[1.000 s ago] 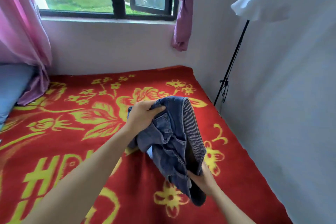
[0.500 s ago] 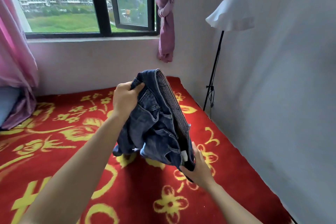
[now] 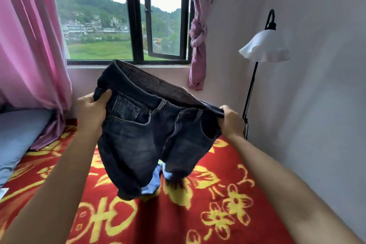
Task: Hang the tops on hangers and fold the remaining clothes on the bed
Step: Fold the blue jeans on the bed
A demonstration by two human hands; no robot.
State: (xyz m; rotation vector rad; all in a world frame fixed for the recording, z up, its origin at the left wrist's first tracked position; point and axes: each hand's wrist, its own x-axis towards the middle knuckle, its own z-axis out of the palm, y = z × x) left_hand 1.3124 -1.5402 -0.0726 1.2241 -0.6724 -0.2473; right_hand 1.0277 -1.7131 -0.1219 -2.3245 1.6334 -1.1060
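A pair of dark blue denim shorts (image 3: 142, 138) with a ribbed elastic waistband hangs spread out in the air above the bed (image 3: 217, 214), front pockets facing me. My left hand (image 3: 92, 113) grips the waistband's left corner, thumb on top. My right hand (image 3: 229, 122) grips the waistband's right corner. The two legs dangle down, and their hems hang close above the red blanket with yellow flowers. A pale blue lining or fabric piece (image 3: 153, 183) shows between the legs.
A floor lamp (image 3: 261, 47) with a white shade stands against the right wall. Pink curtains (image 3: 29, 55) hang at the left and a knotted one (image 3: 197, 45) beside the window. A blue pillow (image 3: 17, 136) lies at the bed's left end.
The shorts were bunched between my hands; both hands have risen and moved apart, stretching the waistband open. The view has tilted up toward the window.
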